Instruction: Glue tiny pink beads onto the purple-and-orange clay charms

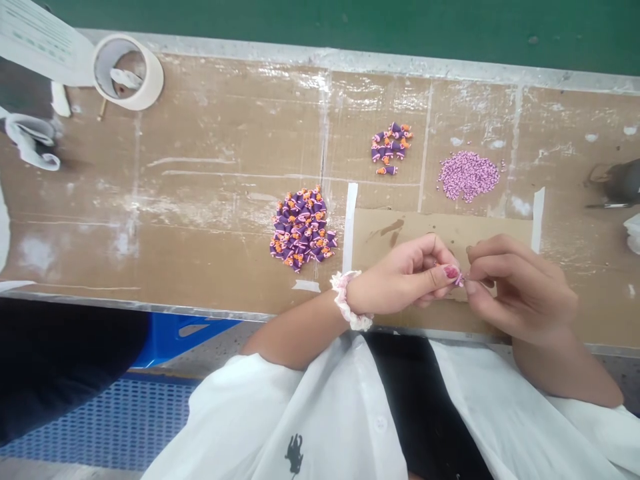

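My left hand (405, 277), with a pale scrunchie on its wrist, is closed in a pinch over the cardboard-covered table. Between its thumb and fingers a small purple figurine (459, 281) shows in part; most of it is hidden. Close against its free end is my right hand (520, 287), thumb and forefinger nearly together; anything between them is too small to make out. A large heap of purple, orange and pink figurines (303, 230) lies left of my hands. Beyond my hands sit a smaller group of these figurines (393, 148) and a pile of tiny pink-purple pieces (469, 176).
A roll of masking tape (154, 77) stands at the far left near a white sheet (45, 40). White tape strips (350, 227) edge a cardboard piece (385, 233) under my hands. A dark object (620, 183) is at the right edge. A blue stool (175, 337) is below left.
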`<state>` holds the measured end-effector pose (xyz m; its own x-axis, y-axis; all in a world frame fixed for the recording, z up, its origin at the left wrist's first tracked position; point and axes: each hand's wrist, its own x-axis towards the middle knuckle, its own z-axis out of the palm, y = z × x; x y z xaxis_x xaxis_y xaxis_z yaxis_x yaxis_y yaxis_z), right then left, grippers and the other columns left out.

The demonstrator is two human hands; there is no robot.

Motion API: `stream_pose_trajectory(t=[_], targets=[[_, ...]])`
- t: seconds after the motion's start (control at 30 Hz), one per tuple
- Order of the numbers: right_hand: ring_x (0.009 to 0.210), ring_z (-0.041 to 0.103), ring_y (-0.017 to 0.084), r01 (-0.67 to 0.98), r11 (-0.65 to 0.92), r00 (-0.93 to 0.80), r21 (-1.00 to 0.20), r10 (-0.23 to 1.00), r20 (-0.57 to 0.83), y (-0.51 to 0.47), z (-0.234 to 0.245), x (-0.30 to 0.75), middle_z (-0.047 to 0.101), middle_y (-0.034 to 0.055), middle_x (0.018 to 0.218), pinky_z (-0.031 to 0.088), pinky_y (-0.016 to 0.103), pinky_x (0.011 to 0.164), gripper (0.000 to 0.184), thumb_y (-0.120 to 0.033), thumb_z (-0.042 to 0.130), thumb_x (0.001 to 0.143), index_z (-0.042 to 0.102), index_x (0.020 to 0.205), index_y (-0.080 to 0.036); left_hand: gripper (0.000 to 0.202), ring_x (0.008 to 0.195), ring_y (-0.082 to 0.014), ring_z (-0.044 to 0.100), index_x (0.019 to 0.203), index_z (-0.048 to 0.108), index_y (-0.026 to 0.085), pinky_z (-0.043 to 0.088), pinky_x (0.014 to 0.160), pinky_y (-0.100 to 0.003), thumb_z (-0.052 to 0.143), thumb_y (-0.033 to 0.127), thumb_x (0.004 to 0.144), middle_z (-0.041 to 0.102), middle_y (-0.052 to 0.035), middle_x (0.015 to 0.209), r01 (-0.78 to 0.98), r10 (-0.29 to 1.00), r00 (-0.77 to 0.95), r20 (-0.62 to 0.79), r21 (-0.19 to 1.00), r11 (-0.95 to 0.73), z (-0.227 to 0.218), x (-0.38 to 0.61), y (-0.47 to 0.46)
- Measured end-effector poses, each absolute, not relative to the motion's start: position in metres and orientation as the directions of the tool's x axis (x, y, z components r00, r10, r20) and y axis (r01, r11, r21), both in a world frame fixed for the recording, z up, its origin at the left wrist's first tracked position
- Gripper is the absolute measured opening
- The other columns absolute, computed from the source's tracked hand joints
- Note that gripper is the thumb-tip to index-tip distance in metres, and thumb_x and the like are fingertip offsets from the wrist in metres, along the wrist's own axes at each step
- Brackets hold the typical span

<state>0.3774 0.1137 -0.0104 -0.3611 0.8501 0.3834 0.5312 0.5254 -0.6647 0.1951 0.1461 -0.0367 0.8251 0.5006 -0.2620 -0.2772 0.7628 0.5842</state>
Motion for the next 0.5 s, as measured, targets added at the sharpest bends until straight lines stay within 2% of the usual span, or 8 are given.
stream_pose_trajectory(t=[0.23,0.4,0.5], targets=[[0.062,0.055,0.013,0.563,0.496,-0.36,-0.661,0.867,0.344,0.1112,-0.0059,0.3739,0.054,0.0022,0.076,0.041,0.026,0.047,0.023,-0.001,0.055,0.079,0.051,0.084,-0.023,0.037,0.049,-0.0023,0.039,0.083,0.048,0.016,0.033,0.047,-0.017,0.07,0.045,0.082,0.048,0.0073,0.06,-0.257,0.557,0.791,-0.254,0.688,0.679,-0.0362,0.1936,0.1455],[0.062,0.056,0.013,0.607,0.468,-0.358,-0.642,0.883,0.304,0.1092,-0.0029,0.3724,0.054,0.0022,0.075,0.04,0.025,0.046,0.023,0.0,0.055,0.079,0.05,0.081,-0.022,0.032,0.056,-0.0034,0.044,0.083,0.049,0.015,0.039,0.058,-0.02,0.064,0.043,0.087,0.05,0.0058,0.064,-0.254,0.618,0.76,-0.2,0.784,0.566,-0.0344,0.1927,0.1462],[0.062,0.056,0.013,0.613,0.457,-0.361,-0.645,0.888,0.286,0.1082,-0.0032,0.3739,0.055,0.0022,0.075,0.04,0.025,0.046,0.022,-0.002,0.055,0.08,0.05,0.082,-0.023,0.031,0.059,-0.0046,0.046,0.083,0.049,0.015,0.041,0.061,-0.021,0.063,0.042,0.088,0.05,0.0054,0.064,-0.252,0.619,0.762,-0.189,0.794,0.554,-0.0345,0.1929,0.1464]])
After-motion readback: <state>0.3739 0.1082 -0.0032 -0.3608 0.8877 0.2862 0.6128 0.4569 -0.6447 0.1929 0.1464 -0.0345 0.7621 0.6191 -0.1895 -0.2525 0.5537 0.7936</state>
